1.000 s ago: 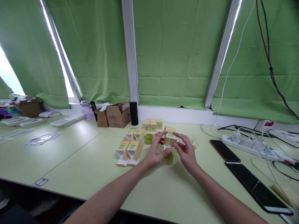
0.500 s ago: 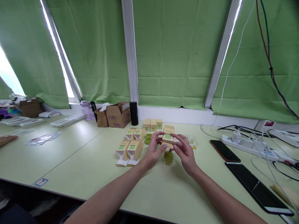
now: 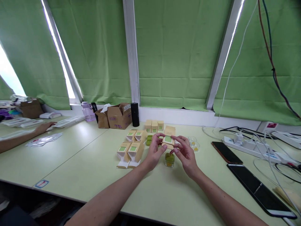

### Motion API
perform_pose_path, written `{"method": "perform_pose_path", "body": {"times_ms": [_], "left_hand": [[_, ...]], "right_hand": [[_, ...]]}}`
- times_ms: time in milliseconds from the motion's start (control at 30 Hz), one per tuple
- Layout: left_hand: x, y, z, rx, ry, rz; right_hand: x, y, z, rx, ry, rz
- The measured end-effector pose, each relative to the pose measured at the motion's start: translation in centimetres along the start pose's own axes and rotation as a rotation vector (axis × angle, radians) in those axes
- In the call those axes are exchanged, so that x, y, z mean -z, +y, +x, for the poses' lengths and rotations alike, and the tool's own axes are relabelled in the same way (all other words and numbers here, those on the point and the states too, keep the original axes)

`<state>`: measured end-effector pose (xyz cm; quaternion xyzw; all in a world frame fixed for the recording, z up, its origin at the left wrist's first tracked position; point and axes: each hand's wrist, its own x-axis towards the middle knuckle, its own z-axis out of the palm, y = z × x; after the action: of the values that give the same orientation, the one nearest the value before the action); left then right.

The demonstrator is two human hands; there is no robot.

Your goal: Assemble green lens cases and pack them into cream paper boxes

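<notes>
Small tan box point(image 3: 168, 138): held just beyond the green-lidded jar point(image 3: 169, 159); plain card with a square green panel point(image 3: 167, 139) edged in pale, facing up. A rear flap point(image 3: 170, 129) rises at the far side, and a rounded front flap point(image 3: 167, 146) shows along the near edge. Its inside is hidden.

Grip: left hand point(image 3: 154, 152) and right hand point(image 3: 186, 156) are clamped on the box from either side, the left thumb against the front flap, the right forefinger at the panel's edge. I cannot tell whether a right fingertip touches the jar's lid.

Jar: upright on the pale table point(image 3: 169, 196), with a clear base and yellowish contents.

Open boxes point(image 3: 136, 151): four, with matching green panels, left of the jar; the nearer two have flaps laid toward the person.

Closed boxes point(image 3: 154, 126): three in a row, beyond the jar and slightly left.

Clear tray point(image 3: 194, 144): beyond the jar to its right, with yellow spots inside.

Change at the box: one second ago its front flap hung lower and a brown front face showed; now the flap sits close under the green panel.

Change far left of the jar: half a second ago only a short piece of a co-worker's arm showed; now the co-worker's forearm point(image 3: 17, 139) stretches in, its hand point(image 3: 44, 127) beside white trays point(image 3: 68, 121). Jar and open boxes have stayed put.
</notes>
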<state>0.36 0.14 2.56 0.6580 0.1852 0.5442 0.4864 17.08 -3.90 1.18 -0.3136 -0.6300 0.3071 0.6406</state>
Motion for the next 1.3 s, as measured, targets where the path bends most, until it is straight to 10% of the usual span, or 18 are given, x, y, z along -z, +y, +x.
{"method": "perform_pose_path", "body": {"times_ms": [1300], "left_hand": [[0.23,-0.40,0.05,-0.168,0.002,0.319]], "right_hand": [[0.11,0.73,0.04,0.007,0.054,-0.043]]}}
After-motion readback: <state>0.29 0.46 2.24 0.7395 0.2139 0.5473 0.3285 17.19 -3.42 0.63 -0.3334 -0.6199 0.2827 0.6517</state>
